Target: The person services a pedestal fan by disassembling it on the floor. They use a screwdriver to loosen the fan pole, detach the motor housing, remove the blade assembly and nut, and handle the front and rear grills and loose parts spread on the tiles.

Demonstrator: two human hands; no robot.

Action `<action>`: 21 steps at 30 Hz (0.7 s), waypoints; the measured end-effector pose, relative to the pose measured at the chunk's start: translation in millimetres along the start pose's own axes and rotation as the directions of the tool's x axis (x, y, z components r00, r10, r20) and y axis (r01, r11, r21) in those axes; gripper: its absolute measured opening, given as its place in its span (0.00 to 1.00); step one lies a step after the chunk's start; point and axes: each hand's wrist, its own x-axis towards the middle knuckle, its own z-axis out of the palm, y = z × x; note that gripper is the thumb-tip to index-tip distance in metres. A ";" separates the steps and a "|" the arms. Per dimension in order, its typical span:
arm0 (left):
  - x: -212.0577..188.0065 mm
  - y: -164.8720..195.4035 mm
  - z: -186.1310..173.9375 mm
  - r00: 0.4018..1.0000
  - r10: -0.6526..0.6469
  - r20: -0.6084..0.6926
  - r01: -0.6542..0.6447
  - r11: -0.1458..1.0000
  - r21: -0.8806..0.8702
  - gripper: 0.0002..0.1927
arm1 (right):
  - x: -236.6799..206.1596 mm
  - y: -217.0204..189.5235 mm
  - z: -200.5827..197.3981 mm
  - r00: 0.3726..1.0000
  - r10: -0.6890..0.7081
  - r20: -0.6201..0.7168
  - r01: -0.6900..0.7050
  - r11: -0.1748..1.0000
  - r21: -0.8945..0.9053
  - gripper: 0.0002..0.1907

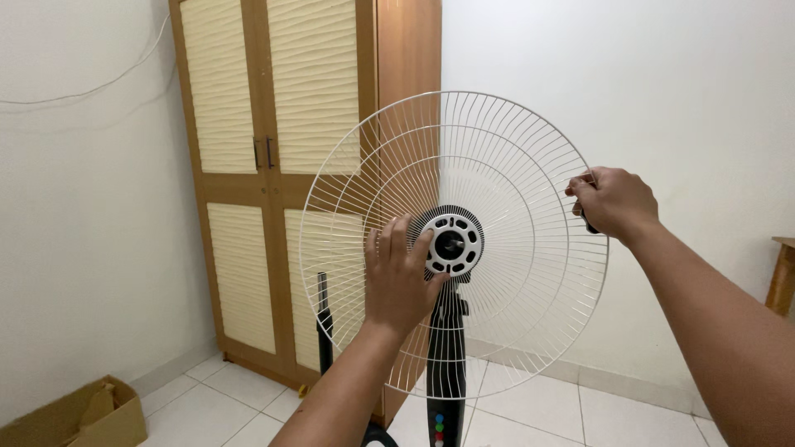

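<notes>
Grille: white wire fan guard, upright on the stand, in front of the wardrobe; I see its whole rim.
Left hand: my fingers lie spread and flat on the wires just left of the hub, thumb touching the hub's ring.
Right hand: closed around the grille's right rim; something dark shows under the palm, and I cannot tell what it is.
Stand: base cut off below, coloured buttons barely readable.
Box: cardboard, on the floor, partly out of frame.
</notes>
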 end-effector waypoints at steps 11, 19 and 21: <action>-0.1 -3.7 7.4 0.999 -0.016 -0.032 0.017 0.999 0.036 0.38 | 3.8 -7.0 3.6 0.999 -0.017 -0.046 0.015 0.999 -0.037 0.17; 0.0 -2.0 12.2 0.999 0.034 -0.034 -0.034 0.999 0.005 0.37 | 3.5 -6.4 5.0 0.999 -0.001 -0.038 -0.002 0.998 -0.069 0.17; 1.6 -0.8 15.7 0.995 0.084 -0.053 -0.084 0.996 0.000 0.35 | 4.3 -6.4 5.0 0.999 -0.005 -0.046 0.002 0.998 -0.061 0.17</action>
